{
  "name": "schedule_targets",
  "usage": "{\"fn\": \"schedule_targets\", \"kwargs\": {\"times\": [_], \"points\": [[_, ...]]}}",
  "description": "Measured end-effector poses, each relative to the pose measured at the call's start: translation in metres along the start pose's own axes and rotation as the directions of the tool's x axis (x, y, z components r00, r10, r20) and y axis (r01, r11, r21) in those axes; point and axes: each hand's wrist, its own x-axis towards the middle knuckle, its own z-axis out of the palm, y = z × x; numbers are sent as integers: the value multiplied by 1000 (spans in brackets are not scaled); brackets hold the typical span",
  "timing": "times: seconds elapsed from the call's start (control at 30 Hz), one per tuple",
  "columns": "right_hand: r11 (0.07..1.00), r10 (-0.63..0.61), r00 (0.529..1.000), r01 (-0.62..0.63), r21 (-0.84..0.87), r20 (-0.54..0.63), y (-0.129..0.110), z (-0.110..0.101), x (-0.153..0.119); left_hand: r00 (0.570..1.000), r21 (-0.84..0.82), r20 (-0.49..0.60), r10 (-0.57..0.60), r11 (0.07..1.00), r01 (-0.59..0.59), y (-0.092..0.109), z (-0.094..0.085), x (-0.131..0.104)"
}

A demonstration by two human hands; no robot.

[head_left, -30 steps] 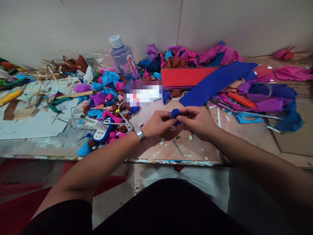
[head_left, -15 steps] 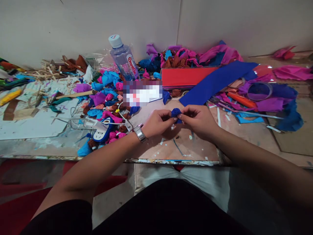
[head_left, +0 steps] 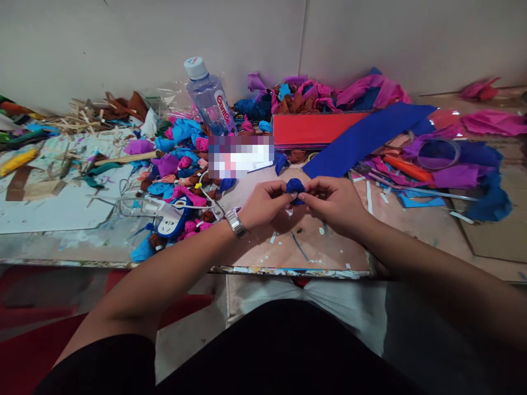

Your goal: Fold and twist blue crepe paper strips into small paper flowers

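Between both hands, just above the table, is a small dark blue crepe paper rose (head_left: 295, 186). My left hand (head_left: 267, 204), with a metal watch (head_left: 235, 221) on the wrist, pinches the rose from its left side. My right hand (head_left: 334, 204) pinches its lower right side with thumb and fingers. The fingertips cover part of the rose's base. Behind the right hand lies a long strip of blue crepe paper (head_left: 362, 140), leaning over a red box (head_left: 317, 129).
Several crumpled paper flowers (head_left: 183, 163) spread to the left, around a bottle (head_left: 212, 104) and a blue-and-white power strip (head_left: 175, 218). A roll of tape (head_left: 438, 153), an orange cutter (head_left: 407, 168) and paper scraps lie to the right. The table's edge (head_left: 288, 271) runs in front of me.
The blue rose has turned slightly between my fingers, and its top now faces more away from me. Both hands stay in nearly the same place.
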Motion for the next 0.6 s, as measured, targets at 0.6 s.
{"fn": "schedule_targets", "kwargs": {"times": [0.6], "points": [[995, 55, 997, -59, 85, 48, -7, -1, -3, 1000, 49, 5, -11, 999, 11, 3, -1, 1]]}}
